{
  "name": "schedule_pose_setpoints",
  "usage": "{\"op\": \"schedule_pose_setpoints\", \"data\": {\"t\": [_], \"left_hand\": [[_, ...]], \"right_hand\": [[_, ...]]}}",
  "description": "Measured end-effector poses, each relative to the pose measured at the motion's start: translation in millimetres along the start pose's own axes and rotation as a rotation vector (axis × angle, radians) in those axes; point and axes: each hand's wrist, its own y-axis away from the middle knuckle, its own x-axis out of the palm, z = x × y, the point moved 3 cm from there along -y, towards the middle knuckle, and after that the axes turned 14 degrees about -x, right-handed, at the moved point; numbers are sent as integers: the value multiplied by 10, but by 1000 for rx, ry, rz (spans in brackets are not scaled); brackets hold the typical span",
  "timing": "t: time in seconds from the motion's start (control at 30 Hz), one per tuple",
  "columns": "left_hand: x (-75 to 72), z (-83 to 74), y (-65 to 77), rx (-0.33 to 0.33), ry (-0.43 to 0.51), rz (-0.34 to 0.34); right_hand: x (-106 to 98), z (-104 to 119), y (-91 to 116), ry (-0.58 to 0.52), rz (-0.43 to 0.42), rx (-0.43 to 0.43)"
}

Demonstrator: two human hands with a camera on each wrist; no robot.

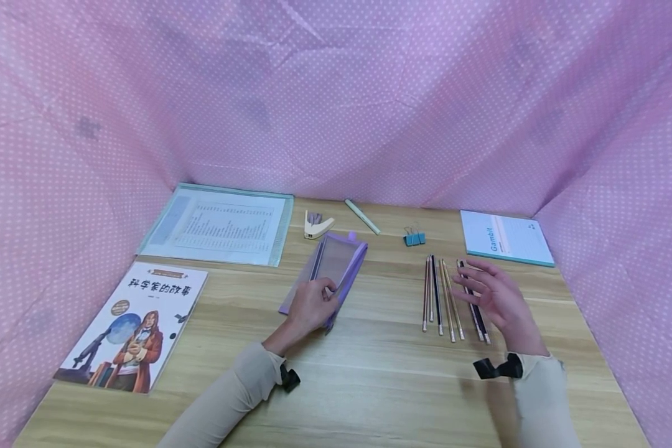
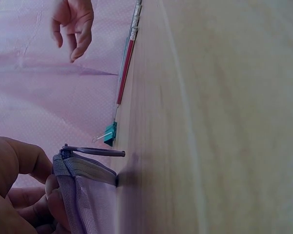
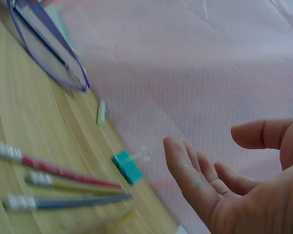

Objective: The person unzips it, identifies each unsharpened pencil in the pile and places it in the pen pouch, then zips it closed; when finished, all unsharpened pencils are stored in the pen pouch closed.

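A purple mesh zipper pencil case (image 1: 343,261) lies left of the table's middle. My left hand (image 1: 312,306) pinches its near edge, and in the left wrist view the zipper end of the pencil case (image 2: 90,168) stands up between thumb and fingers, its pull sticking out. Several pencils (image 1: 443,298) lie in a loose row to the right, eraser ends toward me. Above the rightmost pencils hovers my right hand (image 1: 495,298). Its fingers are relaxed and spread, with thumb and fingers apart in the right wrist view, holding nothing.
Behind the pencil case are a stapler-like cream tool (image 1: 318,225), a pale green pen (image 1: 362,216) and a teal binder clip (image 1: 414,236). A notebook (image 1: 506,238) lies back right. A document folder (image 1: 218,225) and a book (image 1: 137,330) lie left. Pink dotted cloth (image 1: 336,99) surrounds the table.
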Motion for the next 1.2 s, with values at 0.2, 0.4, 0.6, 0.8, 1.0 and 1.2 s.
{"op": "schedule_pose_setpoints", "data": {"t": [0.2,0.4,0.6,0.8,1.0,1.2], "left_hand": [[15,8,-7,-8,-2,4],[16,6,0,-18,10,8],[18,12,-2,-19,11,8],[21,18,-8,-5,3,-5],[22,10,-12,-13,3,1],[20,8,-12,-2,2,-1]], "right_hand": [[-225,95,39,4,0,2],[-424,142,45,49,-2,2],[-556,139,47,113,-28,3],[-663,124,50,257,-44,56],[-761,103,40,424,-24,114],[-822,47,1,612,34,168]]}}
